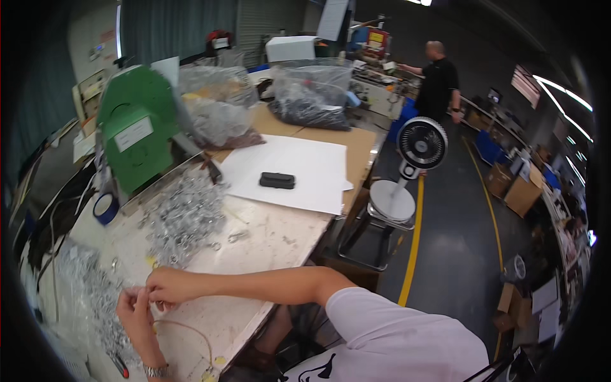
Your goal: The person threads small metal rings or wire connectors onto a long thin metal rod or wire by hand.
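Over the near left of the worn white table (273,237), my left hand (135,317) and my right hand (175,284) meet, fingertips pinched together. Whatever lies between them is too small or hidden to make out. Just beyond my right hand spreads a heap of small shiny metal parts (184,213), some of them ring-shaped. A second pile of small silvery parts (102,305) lies left of my left hand, partly on clear plastic. Beneath my wrists a thin tan cord (202,335) curves across the tabletop.
A green machine (137,130) stands behind the heap, with a blue tape roll (105,209) beside it. Farther back are a black case (277,180) on white sheet and filled plastic bags (312,95). Right of the table are a fan (421,145) on a stool and a standing person (437,83).
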Tool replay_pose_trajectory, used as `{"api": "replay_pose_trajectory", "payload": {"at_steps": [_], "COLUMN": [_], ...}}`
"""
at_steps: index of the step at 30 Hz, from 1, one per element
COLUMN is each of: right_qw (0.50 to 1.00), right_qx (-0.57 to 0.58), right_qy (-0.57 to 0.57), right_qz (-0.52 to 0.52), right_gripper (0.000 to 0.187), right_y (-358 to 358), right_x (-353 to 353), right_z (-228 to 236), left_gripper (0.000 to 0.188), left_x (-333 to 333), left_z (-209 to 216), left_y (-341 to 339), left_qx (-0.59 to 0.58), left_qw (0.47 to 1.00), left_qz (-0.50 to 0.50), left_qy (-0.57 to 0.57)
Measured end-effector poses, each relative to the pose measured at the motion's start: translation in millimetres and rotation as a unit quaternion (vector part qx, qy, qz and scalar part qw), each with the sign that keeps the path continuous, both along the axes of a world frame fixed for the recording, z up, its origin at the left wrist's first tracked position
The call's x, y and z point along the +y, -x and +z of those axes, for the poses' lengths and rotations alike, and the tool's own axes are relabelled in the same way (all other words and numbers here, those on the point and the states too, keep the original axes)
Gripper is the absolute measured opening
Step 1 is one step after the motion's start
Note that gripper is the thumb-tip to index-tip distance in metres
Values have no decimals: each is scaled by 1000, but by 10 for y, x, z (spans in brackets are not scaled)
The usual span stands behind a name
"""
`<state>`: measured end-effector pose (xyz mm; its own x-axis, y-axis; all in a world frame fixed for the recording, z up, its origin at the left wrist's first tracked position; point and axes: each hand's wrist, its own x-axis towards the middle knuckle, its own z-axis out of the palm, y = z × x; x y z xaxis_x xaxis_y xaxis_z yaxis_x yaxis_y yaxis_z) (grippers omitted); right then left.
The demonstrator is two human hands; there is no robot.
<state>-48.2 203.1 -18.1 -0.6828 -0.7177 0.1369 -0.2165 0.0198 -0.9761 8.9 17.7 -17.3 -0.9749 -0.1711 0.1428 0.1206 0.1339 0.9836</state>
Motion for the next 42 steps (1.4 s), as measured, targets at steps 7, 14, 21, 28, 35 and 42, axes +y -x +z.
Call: {"api": "replay_pose_trajectory", "payload": {"at_steps": [7, 14, 21, 28, 35, 42], "right_qw": [925, 842, 909, 978, 995, 998], "right_qx": [-321, -467, -359, -156, -100, -58], "right_qy": [109, 180, 158, 101, 15, -10], "right_qz": [173, 202, 137, 89, 9, -18], "right_gripper": [23, 20, 19, 27, 22, 22], "right_y": [233, 147, 60, 179, 164, 81], "right_x": [278, 131, 131, 12, 438, 216], "right_z": [88, -66, -20, 34, 167, 165], "left_gripper": [8, 9, 7, 29, 39, 42], "left_x": [-19, -235, -334, -416, -54, -58], "left_z": [73, -8, 152, 364, 580, 477], "left_y": [145, 257, 132, -34, -45, -75], "left_qx": [20, -17, -40, -23, -46, -96], "left_qw": [974, 955, 920, 983, 949, 953], "left_qz": [-167, -229, -151, -39, -295, -274], "left_qy": [-149, -189, -359, 178, 97, 91]}}
